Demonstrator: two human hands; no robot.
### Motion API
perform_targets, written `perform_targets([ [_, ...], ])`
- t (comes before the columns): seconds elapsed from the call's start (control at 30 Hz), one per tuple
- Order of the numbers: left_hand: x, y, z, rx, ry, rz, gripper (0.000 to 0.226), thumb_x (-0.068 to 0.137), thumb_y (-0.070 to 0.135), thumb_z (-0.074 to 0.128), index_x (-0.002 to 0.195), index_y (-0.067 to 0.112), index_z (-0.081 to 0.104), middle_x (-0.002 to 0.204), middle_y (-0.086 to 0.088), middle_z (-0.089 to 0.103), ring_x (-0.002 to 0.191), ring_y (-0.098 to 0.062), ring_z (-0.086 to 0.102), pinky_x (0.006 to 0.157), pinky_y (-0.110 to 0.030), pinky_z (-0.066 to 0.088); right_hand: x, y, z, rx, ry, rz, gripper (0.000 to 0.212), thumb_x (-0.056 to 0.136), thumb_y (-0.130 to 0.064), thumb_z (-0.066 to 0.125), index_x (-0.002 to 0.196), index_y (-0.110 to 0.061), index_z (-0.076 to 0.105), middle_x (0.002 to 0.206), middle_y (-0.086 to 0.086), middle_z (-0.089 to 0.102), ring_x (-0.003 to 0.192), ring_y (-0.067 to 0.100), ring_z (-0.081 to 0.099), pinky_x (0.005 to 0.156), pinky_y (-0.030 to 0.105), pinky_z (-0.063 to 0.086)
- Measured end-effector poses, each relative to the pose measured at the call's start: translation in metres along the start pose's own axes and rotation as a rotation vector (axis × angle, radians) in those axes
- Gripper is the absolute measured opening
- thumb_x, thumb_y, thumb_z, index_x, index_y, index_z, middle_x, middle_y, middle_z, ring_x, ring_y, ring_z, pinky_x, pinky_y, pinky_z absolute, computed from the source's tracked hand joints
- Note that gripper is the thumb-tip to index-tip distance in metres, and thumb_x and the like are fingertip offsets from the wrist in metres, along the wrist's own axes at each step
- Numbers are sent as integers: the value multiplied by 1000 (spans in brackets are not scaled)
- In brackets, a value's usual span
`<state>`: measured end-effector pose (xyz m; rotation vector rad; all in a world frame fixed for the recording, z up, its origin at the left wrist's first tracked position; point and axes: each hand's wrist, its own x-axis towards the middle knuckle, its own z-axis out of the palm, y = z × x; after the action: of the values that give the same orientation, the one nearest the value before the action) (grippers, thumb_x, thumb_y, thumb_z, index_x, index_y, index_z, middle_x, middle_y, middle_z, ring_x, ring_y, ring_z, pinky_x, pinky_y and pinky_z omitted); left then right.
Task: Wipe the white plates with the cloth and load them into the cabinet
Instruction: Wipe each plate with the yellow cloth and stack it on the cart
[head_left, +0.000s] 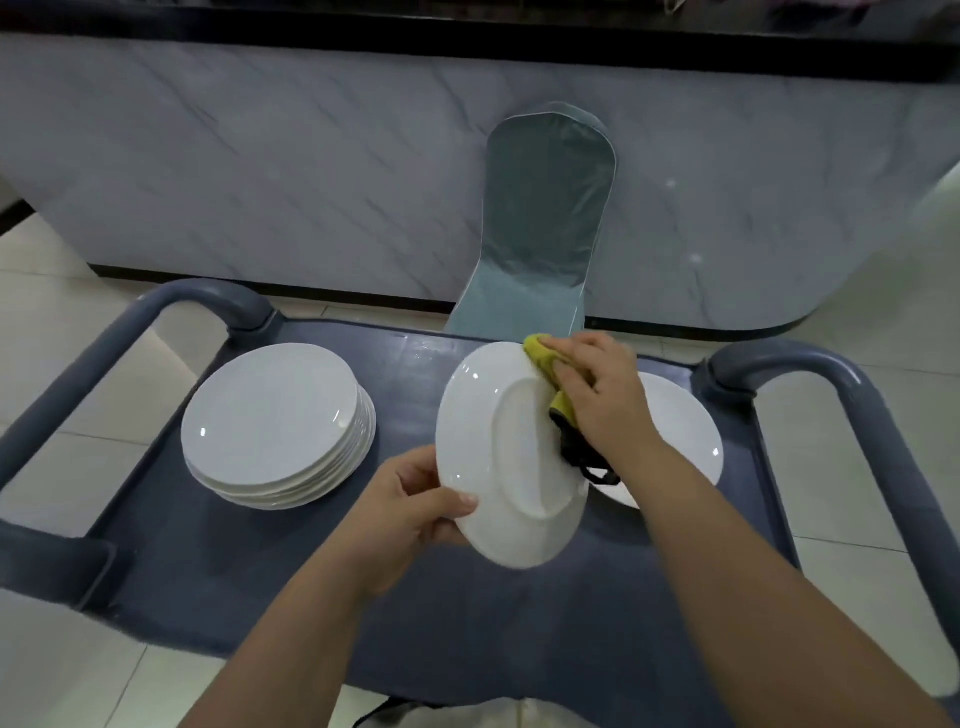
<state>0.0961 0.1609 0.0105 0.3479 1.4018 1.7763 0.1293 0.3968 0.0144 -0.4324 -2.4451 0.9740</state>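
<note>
Your left hand (415, 506) pinches the tilted white plate (498, 457) at its seven o'clock rim, underside facing you. Your right hand (597, 395) grips the yellow cloth (540, 353) against its one o'clock rim. The plate stack (275, 421) sits at nine o'clock on the cart (311, 571).

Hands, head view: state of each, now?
Left hand: closed, gripping the tilted plate by its rim.
Right hand: closed on the yellow cloth, pressing it against that plate.

Pale tiled floor (52, 332), grey marbled counter front (260, 182), teal covered chair (540, 218) against it
</note>
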Motion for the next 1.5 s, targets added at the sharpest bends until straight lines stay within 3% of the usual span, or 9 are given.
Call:
perform_targets([
  [0.23,12,8,-15,-62,8,16,30,73,-1,65,97,13,75,99,-18,71,92,-32,70,69,-38,58,-22,-64,12,-190,-331,-824,24,95,-20,56,112,-21,72,116,5,65,99,26,45,93,38,39],
  [0.43,11,19,-26,-17,-90,28,32,67,11,75,99,17,75,97,-11,73,87,-25,70,68,-39,59,18,-55,4,-164,-81,-232,29,91,-1,61,117,-13,70,117,12,62,103,41,50,97,33,29],
  [0.67,12,25,-44,16,-64,28,29,74,-2,67,103,1,69,99,-26,69,91,-37,68,73,-45,59,-16,-94,28,-218,-241,-730,25,93,-17,57,111,-23,74,117,6,64,93,35,49,90,44,42],
  [0.8,9,28,-47,-20,-101,34,30,75,-1,67,103,8,72,102,-21,70,91,-34,69,74,-43,59,34,-89,24,-55,-211,-337,30,92,-18,56,117,-32,68,115,-3,56,108,27,42,102,28,28],
  [0.97,16,26,-49,-270,-48,19,34,69,-8,66,90,16,77,100,-12,73,87,-25,71,66,-36,59,49,-42,11,246,-170,171,27,93,-11,58,98,-35,71,103,-11,66,99,4,58,89,18,39],
  [1.07,25,20,-52,-494,18,-13,35,72,-3,59,91,19,79,104,-6,73,91,-20,72,66,-31,59,0,-26,10,351,-37,368,29,93,-7,58,96,-33,71,105,-6,69,102,14,61,87,17,43],
  [1.2,41,11,-44,-609,153,-69,39,69,-1,60,104,13,68,100,-9,72,84,-19,71,66,-31,60,-74,-45,58,26,201,99,32,92,-16,57,111,-40,67,115,-15,55,108,15,47,99,18,34],
  [1.33,48,5,-31,-675,198,-166,38,70,3,61,106,14,63,97,-14,72,76,-23,72,60,-30,59,-95,-69,96,-265,149,-332,34,92,-16,56,123,-28,66,124,-4,56,105,22,44,100,29,36],
  [1.5,45,6,-50,-677,91,-146,37,71,-1,59,106,10,63,101,-10,74,86,-21,73,63,-34,59,-93,-29,44,-28,291,85,31,94,-18,55,115,-39,62,117,-18,54,109,11,39,101,21,33],
])
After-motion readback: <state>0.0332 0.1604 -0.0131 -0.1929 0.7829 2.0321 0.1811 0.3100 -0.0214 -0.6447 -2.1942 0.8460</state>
